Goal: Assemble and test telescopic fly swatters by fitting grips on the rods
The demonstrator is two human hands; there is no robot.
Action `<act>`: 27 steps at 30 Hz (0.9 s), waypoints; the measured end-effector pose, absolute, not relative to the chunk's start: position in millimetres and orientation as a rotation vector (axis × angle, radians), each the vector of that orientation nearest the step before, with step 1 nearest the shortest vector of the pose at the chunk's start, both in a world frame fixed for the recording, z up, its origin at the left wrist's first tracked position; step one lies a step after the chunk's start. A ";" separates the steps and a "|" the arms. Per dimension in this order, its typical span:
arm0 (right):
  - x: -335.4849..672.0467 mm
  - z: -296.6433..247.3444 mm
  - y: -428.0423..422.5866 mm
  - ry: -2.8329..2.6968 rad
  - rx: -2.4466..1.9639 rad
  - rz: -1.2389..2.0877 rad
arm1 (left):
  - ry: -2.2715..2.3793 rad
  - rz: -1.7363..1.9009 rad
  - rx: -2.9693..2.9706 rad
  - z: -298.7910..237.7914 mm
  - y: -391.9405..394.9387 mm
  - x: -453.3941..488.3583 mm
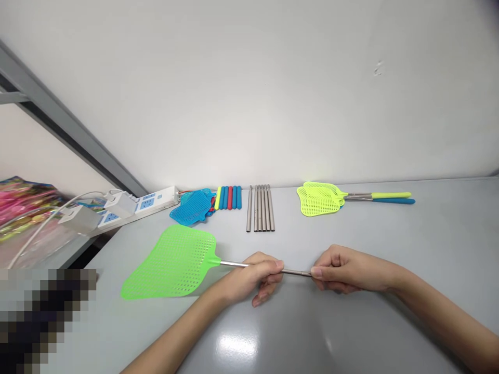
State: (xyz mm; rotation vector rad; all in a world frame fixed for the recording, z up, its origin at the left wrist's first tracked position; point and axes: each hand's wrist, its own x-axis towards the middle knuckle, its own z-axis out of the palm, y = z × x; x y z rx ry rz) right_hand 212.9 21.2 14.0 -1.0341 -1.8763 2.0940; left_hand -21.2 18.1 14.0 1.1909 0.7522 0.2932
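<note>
Bright green perforated plastic fly swatter (171, 262) is the thing in hand here. Its head lies on the grey worktop (429, 244), left of the hands and nearer the front edge of the view than the other stuff, w/ a thin steel shaft (234, 264) running right from the neck.

Left hand (253, 278) is wrapped round the shaft a little way from the head, fingers curled in a closed grip. Right hand (339, 270) pinches the far end of the shaft between thumb and fingertips, a narrow hold. Short bit of bare steel shows between the two hands, which are close but not touching.

Further back on the worktop, L to R in view: blue perforated plastic swatter heads (192, 208) in a pile, a neat row of yellow, blue and red handle grips (228, 197), then straight steel tubes (260, 208) laid side by side. Past those, lime-yellow swatter heads (317, 199) overlap, w/ steel shafts ending in yellow and blue grips (390, 196) pointing right.

Far left, a white power strip (138, 208) w/ white plug adapters (80, 218) and a cable sits by a pink plastic bag (23, 208). Grey metal rail (66, 119) runs up the wall corner. Bottom left is pixelated, can't tell what's there.
</note>
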 end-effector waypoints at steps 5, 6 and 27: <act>214.1 13.0 20.0 -1.890 -1.054 2.066 | 0.754 0.303 1.176 14.9 17.9 -22.8; 214.2 12.7 19.9 -1.890 -1.057 2.066 | 0.754 0.301 1.173 14.9 17.8 -22.7; 206.2 12.0 11.4 -1.877 -1.015 2.069 | 0.702 0.369 1.259 11.2 3.7 -3.3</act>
